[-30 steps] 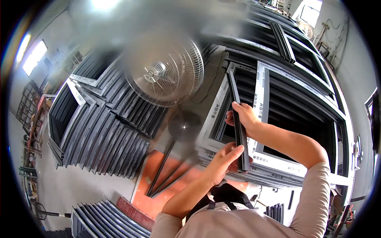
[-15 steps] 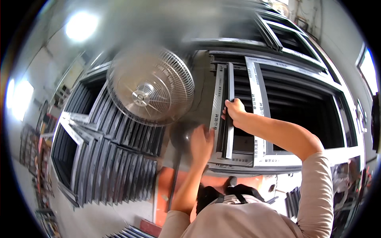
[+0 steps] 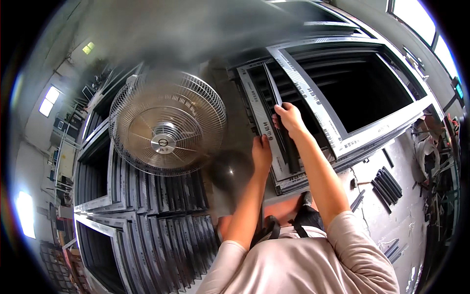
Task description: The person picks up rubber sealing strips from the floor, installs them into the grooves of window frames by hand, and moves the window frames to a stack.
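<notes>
Both hands up at a stack of grey window frames [image 3: 313, 98] leaning ahead of the person. Right hand [image 3: 289, 119] is closed round a thin dark strip [image 3: 280, 115], prob. a gasket or glazing bead, fingers wrapped over it and thumb on the near side; strip runs from upper left of the hand, along the frame's inner edge, down past the wrist to a darker length [image 3: 292, 154] below. Left hand [image 3: 262, 154] sits just below and left of the right one, fingers together and pressed flat against the white-taped frame rail [image 3: 262, 117], not gripping anything I can make out; hands are near each other but apart. Strip lies between the taped rail and the big frame opening [image 3: 362, 93] w/ dark interior. Left of the hands, a round metal-grille pedestal fan [image 3: 166, 128], its round base [image 3: 230, 169] just beside the left forearm. More grey frames stacked on edge [image 3: 147, 230] at lower left. Short dark offcuts [image 3: 387, 183] lie on the floor [image 3: 377, 220] at right. Person wears a light pinkish top [image 3: 303, 264].
</notes>
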Demonstrator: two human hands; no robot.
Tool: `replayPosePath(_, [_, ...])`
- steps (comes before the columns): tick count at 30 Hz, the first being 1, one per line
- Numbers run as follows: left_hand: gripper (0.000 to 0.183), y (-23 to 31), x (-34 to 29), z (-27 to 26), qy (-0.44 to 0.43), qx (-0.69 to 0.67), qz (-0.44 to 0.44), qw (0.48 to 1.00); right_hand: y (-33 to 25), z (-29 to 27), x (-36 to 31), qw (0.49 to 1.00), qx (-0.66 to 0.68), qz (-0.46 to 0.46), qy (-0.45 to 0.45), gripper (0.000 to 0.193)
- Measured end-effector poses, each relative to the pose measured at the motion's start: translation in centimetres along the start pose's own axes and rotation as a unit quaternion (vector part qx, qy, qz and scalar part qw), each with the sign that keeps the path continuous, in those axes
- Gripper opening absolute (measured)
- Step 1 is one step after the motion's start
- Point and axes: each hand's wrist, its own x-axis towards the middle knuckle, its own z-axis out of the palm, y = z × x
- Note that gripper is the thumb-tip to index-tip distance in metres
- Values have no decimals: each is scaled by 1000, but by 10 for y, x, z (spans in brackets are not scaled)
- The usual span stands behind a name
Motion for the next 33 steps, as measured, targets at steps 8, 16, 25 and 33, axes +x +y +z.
replayPosePath(8, [30,2,0,-8,-13,-3,42,999,35,9,60,968,-251,21,-18,48])
replayPosePath(16, [31,22,-4,-9,-9,30,-41,999,39,6,71,986,-167,19,-20,61])
replayPosePath(25, [42,1,-2,-1,-19,12,-81,997,98,-11,101,981,-193,-24,10,62])
replayPosePath(33, [35,22,-6,-9,-9,-6,-75,997,61,12,71,979,-205,-9,-7,65])
